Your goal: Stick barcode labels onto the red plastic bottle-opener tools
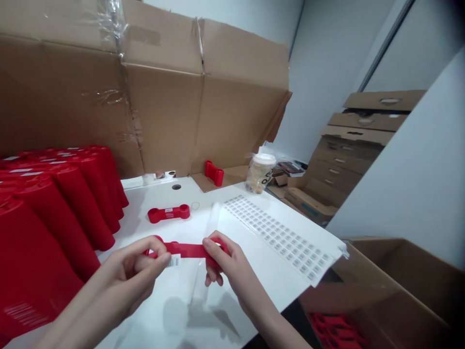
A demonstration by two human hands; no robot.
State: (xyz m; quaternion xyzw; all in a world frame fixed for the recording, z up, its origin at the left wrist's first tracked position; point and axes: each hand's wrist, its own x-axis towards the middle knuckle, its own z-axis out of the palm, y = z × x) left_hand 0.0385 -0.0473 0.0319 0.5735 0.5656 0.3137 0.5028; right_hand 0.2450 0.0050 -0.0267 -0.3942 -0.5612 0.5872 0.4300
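Note:
Above the white table, my right hand (227, 254) grips the right round end of a red bar-shaped piece (189, 250), thumb on top. My left hand (140, 266) is closed in a pinch on a small white barcode label (175, 260), at the piece's left end. The label overlaps the piece's lower edge; whether it is stuck on, I cannot tell. My left fingers partly cover that left end. Beyond my hands lies a similar red piece (169, 213) with round ends and a white label on its face.
Tall red stacks (54, 213) crowd the left side. A sheet of barcode labels (272, 232) lies at the right. Behind are a bagged cup (260, 173), another red piece (214, 173) and a large cardboard sheet (163, 102). An open carton (381, 300) at lower right holds red pieces.

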